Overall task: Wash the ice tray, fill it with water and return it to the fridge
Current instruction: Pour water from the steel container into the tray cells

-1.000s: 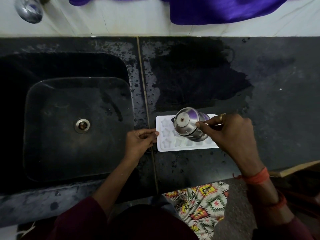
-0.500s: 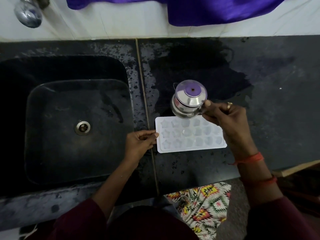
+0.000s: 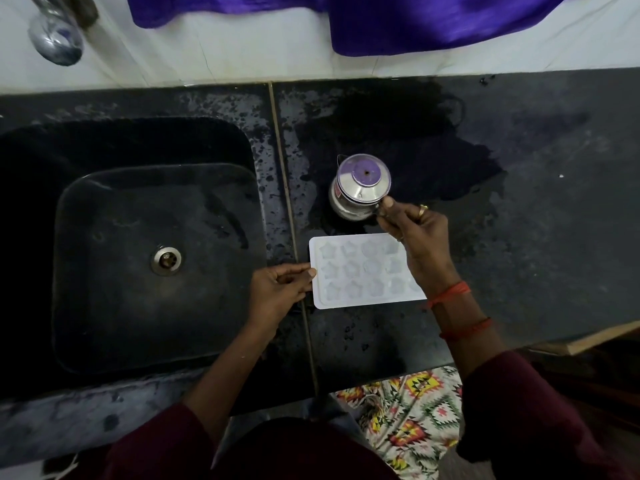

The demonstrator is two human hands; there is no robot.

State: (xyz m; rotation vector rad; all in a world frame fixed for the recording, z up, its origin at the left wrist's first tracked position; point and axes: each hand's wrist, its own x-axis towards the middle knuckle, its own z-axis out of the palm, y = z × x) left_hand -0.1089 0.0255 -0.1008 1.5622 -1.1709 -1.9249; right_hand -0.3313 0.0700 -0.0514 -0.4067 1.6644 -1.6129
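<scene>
A white ice tray (image 3: 360,271) with star-shaped cells lies flat on the black counter, just right of the sink. My left hand (image 3: 280,292) holds the tray's left edge, thumb on the rim. A small steel jug (image 3: 360,187) with a purple-centred lid stands upright on the wet counter just behind the tray. My right hand (image 3: 415,233) grips the jug's handle, and my right wrist crosses over the tray's right end, hiding it. I cannot tell how much water the cells hold.
The black sink (image 3: 239,209) with a steel drain (image 3: 166,259) fills the left side. A chrome tap (image 3: 55,39) hangs at the far left. Purple cloth (image 3: 433,19) drapes over the white wall behind. The counter (image 3: 536,202) is wet behind the jug.
My right hand has righted the jug from its tilt over the tray and moved it back onto the counter behind the tray. My left hand has stayed on the tray's edge.
</scene>
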